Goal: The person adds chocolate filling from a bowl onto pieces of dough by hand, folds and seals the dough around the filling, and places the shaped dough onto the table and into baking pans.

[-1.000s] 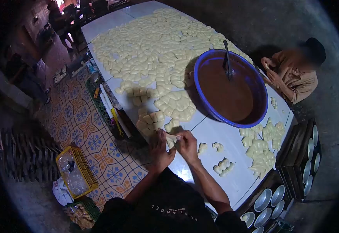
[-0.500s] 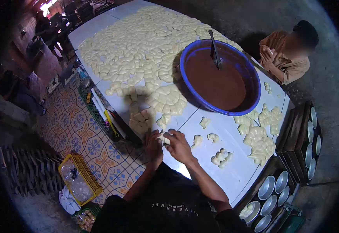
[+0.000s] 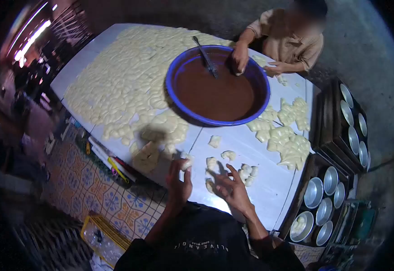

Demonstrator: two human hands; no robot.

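Left hand (image 3: 178,183) is raised over the near edge of the bench (image 3: 262,198), its fingertips closed on a dough piece (image 3: 186,161). That piece is small, pale and cream-white, a soft, rounded lump with a matt surface; the fingers hide part of its outline. Right hand (image 3: 232,189) is open and empty, its fingers spread and slightly bent above the bench; whether a fingertip touches the dough beneath cannot be told.

Around the right hand lie loose pieces of the same pale dough: a squarish one (image 3: 214,141), a curled one (image 3: 228,155), a short upright-looking one (image 3: 211,163), and a knobbly cluster (image 3: 248,174) of rounded lumps just beside the fingers. A broad dough spread (image 3: 124,77) covers much of the bench's left side, bumpy and divided into many plump, smooth-topped portions touching one another. Smaller dough patches (image 3: 289,147), glossier and yellowish, lie to the right.

Between them stands a wide blue tub (image 3: 215,122) of brown liquid (image 3: 215,97), with a dark utensil (image 3: 206,58) leaning in it. A co-worker's hand (image 3: 240,56) reaches inside the rim. Round metal tins (image 3: 313,193) stand at the right, one of them holding pale lumps (image 3: 299,224).
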